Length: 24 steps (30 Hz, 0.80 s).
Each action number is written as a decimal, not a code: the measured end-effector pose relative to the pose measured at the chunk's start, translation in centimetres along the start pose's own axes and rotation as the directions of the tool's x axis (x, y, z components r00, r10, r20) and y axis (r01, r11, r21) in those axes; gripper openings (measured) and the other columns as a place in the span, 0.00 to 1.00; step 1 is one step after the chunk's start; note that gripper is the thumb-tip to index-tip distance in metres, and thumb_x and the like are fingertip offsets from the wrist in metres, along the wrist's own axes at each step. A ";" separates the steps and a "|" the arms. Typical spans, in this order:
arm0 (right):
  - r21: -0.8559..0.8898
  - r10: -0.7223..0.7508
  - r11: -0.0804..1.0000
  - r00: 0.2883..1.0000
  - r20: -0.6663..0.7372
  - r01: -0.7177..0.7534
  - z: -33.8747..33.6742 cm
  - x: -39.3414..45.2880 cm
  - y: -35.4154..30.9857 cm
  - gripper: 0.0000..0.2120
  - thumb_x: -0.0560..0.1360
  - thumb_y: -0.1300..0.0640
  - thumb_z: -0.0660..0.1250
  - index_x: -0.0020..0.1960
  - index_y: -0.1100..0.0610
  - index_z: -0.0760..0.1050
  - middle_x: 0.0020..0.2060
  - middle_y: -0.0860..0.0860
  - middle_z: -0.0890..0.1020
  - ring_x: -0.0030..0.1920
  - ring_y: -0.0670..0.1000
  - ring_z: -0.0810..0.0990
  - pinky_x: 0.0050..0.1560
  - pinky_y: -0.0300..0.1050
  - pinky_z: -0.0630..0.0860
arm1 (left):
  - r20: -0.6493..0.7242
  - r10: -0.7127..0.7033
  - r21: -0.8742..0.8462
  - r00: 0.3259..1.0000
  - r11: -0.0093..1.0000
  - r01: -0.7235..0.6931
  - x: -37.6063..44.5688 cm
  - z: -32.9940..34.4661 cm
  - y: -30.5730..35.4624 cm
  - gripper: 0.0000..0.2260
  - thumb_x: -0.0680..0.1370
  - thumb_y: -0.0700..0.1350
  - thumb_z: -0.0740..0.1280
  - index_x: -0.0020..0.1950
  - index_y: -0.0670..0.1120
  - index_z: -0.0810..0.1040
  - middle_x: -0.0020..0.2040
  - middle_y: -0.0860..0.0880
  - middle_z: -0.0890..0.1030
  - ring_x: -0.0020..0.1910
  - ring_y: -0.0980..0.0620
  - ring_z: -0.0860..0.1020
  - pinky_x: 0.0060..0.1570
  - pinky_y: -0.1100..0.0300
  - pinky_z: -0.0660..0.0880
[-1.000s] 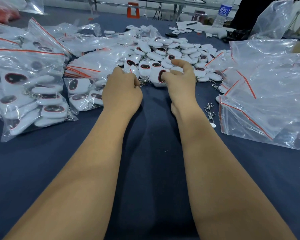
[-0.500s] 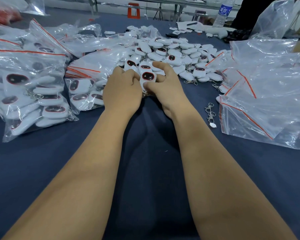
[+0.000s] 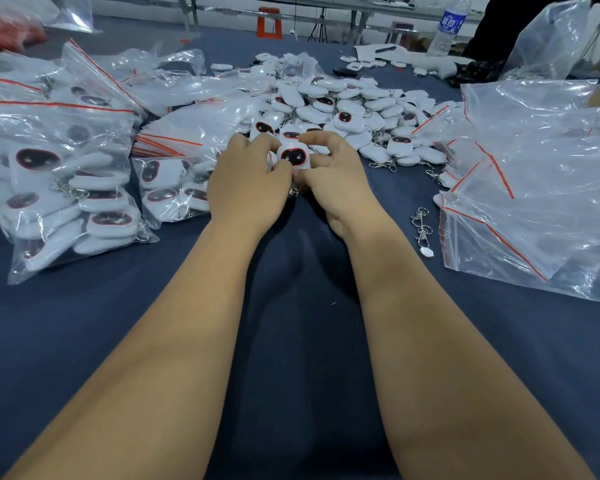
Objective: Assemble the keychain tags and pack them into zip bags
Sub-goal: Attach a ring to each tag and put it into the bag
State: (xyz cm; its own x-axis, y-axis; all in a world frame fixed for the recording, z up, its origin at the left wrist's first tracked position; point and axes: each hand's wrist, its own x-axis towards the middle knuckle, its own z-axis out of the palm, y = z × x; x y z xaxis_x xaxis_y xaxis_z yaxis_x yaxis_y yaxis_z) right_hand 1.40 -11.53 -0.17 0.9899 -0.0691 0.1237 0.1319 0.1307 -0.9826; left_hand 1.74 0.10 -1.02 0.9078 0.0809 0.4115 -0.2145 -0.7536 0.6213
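From the head camera, both bare forearms reach forward over a dark blue cloth-covered table (image 3: 291, 341), and the two hands meet at the near edge of a heap of loose white tags. The left hand (image 3: 246, 183) has its fingers curled, thumb and forefinger pinching the left side of a small white rounded plastic keychain tag with a dark red-rimmed oval face (image 3: 294, 156). The right hand (image 3: 336, 178) grips the same tag from the right, its forefinger arched over the top and the other fingers curled beneath. A bit of silver metal clasp (image 3: 293, 192) shows just below the tag, between the two hands. The tag is held just above the cloth, touching the front of the pile of loose white keychain tags (image 3: 343, 105) that spreads behind the hands, some with chains trailing out. To the left lie clear zip bags with red seal strips filled with tags (image 3: 66, 188), one large and a smaller one just beside the left wrist. To the right sits a heap of empty clear zip bags with red strips (image 3: 534, 188). Between the right forearm and those bags a loose silver keychain clasp (image 3: 421, 226) lies on the cloth. At the far edge stands a clear plastic water bottle with a blue label (image 3: 447, 27).
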 end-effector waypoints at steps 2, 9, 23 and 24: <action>0.019 0.000 1.000 1.000 0.002 0.000 0.0 -0.1 0.0 0.18 0.71 0.76 0.66 0.52 0.57 0.72 0.35 0.54 0.84 0.34 0.48 0.81 0.34 0.37 0.77 | -0.001 -0.016 0.002 1.000 1.000 0.016 0.1 0.1 0.0 0.12 0.78 0.51 0.60 0.58 0.51 0.78 0.51 0.53 0.68 0.55 0.47 0.73 0.46 0.56 0.62; -0.043 0.036 0.998 0.999 -0.003 -0.036 0.0 0.4 -0.3 0.17 0.75 0.72 0.60 0.61 0.64 0.77 0.45 0.58 0.82 0.41 0.51 0.80 0.42 0.42 0.78 | -0.003 0.001 -0.023 1.000 1.000 -0.001 0.2 0.2 -0.1 0.12 0.81 0.54 0.59 0.59 0.52 0.77 0.51 0.53 0.68 0.56 0.46 0.74 0.45 0.56 0.64; -0.083 0.014 0.996 0.999 -0.046 -0.018 0.0 0.5 0.1 0.15 0.78 0.71 0.57 0.58 0.61 0.78 0.45 0.57 0.83 0.45 0.51 0.81 0.48 0.43 0.78 | -0.001 0.012 -0.069 1.000 0.998 -0.012 0.1 0.1 -0.1 0.10 0.79 0.56 0.61 0.58 0.58 0.76 0.50 0.54 0.70 0.52 0.49 0.74 0.43 0.56 0.65; -0.078 0.015 0.997 0.999 -0.040 -0.018 0.0 0.5 0.1 0.15 0.78 0.71 0.57 0.58 0.61 0.78 0.44 0.56 0.83 0.44 0.50 0.81 0.47 0.42 0.78 | -0.001 0.009 -0.070 1.000 0.997 -0.009 0.1 0.1 -0.1 0.10 0.78 0.56 0.61 0.57 0.58 0.76 0.50 0.54 0.70 0.52 0.49 0.74 0.43 0.56 0.65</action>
State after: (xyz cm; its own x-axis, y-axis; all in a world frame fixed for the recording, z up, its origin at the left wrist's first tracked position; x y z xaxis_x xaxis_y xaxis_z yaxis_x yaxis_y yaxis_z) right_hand 1.88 -11.55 -0.22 0.9889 -0.1068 0.1037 0.1099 0.0543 -0.9925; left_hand 1.86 0.10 -1.07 0.9055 0.0743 0.4179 -0.2478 -0.7067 0.6627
